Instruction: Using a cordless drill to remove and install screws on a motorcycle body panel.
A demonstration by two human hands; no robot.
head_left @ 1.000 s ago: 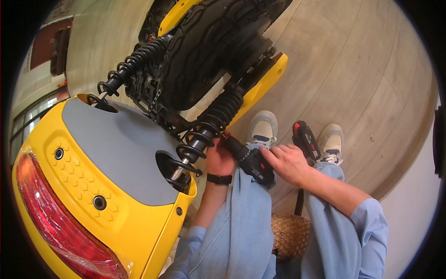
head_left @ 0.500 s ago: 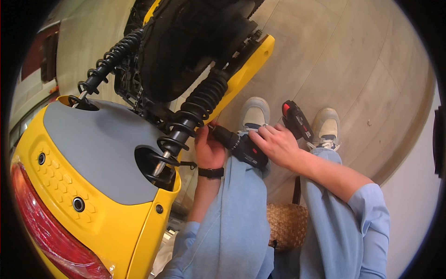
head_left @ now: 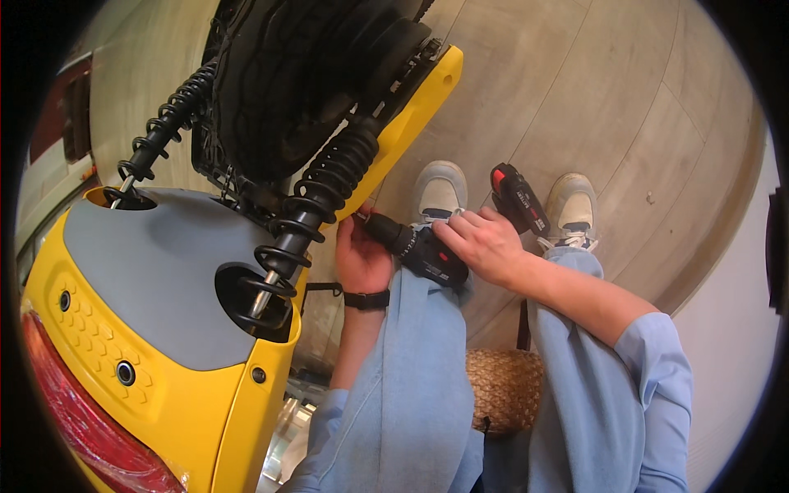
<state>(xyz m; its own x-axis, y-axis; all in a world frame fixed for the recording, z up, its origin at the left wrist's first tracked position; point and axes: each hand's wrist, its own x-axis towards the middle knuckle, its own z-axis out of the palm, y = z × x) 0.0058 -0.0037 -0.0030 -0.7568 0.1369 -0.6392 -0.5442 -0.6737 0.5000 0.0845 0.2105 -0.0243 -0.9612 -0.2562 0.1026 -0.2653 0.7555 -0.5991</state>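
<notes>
My right hand (head_left: pixel 486 246) is closed round the grip of a black cordless drill (head_left: pixel 434 258), whose battery sticks out beyond my knuckles. The drill lies on its side over my left knee, its chuck pointing left at the yellow swingarm (head_left: pixel 415 131). Beside the chuck is my left hand (head_left: pixel 363 256), fingers bent together near the drill's tip; what they pinch, if anything, is hidden. Just left of that hand runs the near black coil-spring shock absorber (head_left: pixel 316 197) of a yellow scooter with a grey rear panel (head_left: pixel 156 267).
The black rear wheel (head_left: pixel 288 90) and a second shock absorber (head_left: pixel 168 123) lie further up. A red tail light (head_left: pixel 90 403) is at lower left. My two shoes (head_left: pixel 440 193) stand on the wood-look floor. A woven stool or basket (head_left: pixel 503 390) shows between my legs.
The scooter has shifted left and slightly down in the view. Both hands and the drill appear a little further left, keeping nearly the same pose.
</notes>
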